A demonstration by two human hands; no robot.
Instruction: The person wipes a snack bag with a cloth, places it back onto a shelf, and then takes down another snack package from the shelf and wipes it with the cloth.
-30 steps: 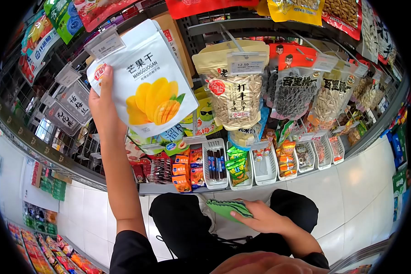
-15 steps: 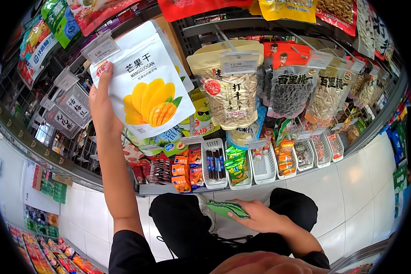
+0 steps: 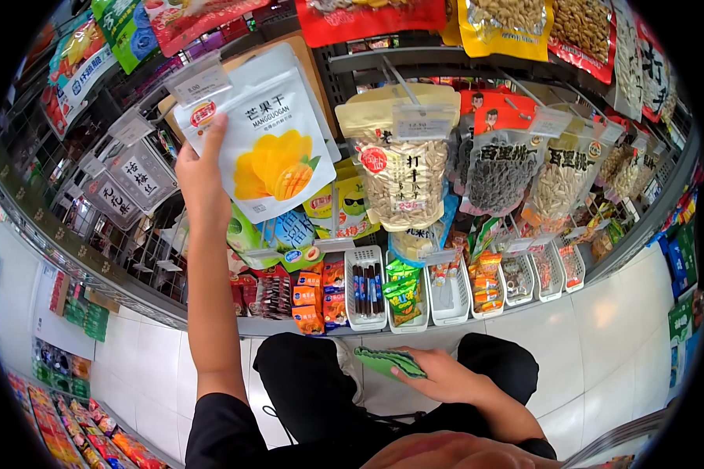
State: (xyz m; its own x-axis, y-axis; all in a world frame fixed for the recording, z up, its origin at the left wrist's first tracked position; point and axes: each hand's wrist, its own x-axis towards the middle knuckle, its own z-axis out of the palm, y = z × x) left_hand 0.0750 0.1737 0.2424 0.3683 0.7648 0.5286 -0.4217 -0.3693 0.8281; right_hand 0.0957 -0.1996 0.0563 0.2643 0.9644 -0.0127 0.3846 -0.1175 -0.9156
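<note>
My left hand (image 3: 205, 176) is closed on the left edge of a white dried mango bag (image 3: 278, 148), thumb on its front. The bag is upright just below a clear price tag (image 3: 198, 78), with another pale bag partly showing behind it. Low in front of my knees, my right hand (image 3: 446, 377) grips a folded green cloth (image 3: 391, 361) between thumb and fingers. To the right of the mango bag hangs a beige bag of seeds (image 3: 405, 168).
White baskets (image 3: 450, 301) of small snacks line the bottom shelf. Dark fruit bags (image 3: 499, 168) hang at right, boxed packs (image 3: 142, 176) at left. Red and yellow bags (image 3: 504, 23) hang overhead. A metal shelf edge (image 3: 78, 258) curves along the left.
The mango bag looks smaller and sits slightly further right and higher, with my left hand still on it. The camera view has shifted a little. My right hand keeps the green cloth.
</note>
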